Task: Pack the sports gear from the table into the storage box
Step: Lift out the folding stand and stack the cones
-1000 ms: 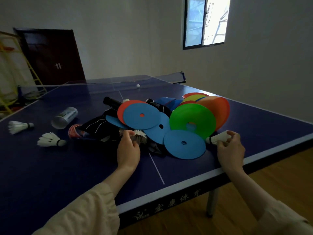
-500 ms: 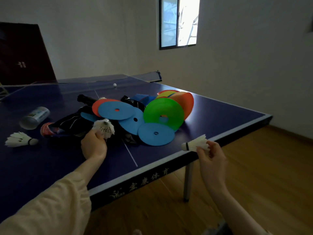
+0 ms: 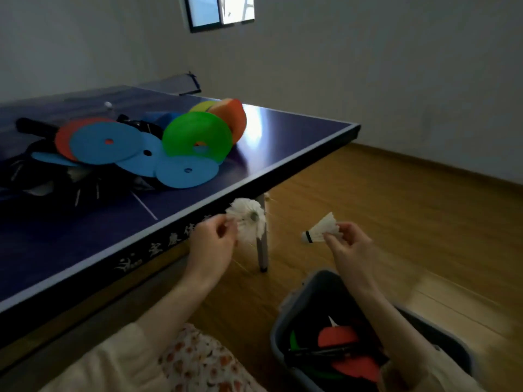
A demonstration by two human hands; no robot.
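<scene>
Both hands now off the table w/ a pinched shuttlecock each, left hand (image 3: 210,244) holding one shuttlecock (image 3: 249,219), right hand (image 3: 349,244) the other shuttlecock (image 3: 321,232); best lower both over storage box (image 3: 285,329) at lower right & let go close in so they don't bounce out.

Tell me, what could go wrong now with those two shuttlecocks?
The left hand pinches its shuttlecock beside the table edge, not above the storage box; released here, it would likely hit the floor. The right hand grips its shuttlecock by the feathers, which could bend.

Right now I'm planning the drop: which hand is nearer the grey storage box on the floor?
Right. The right hand holds its white shuttlecock above the grey storage box; the left hand is by the table edge.
</scene>
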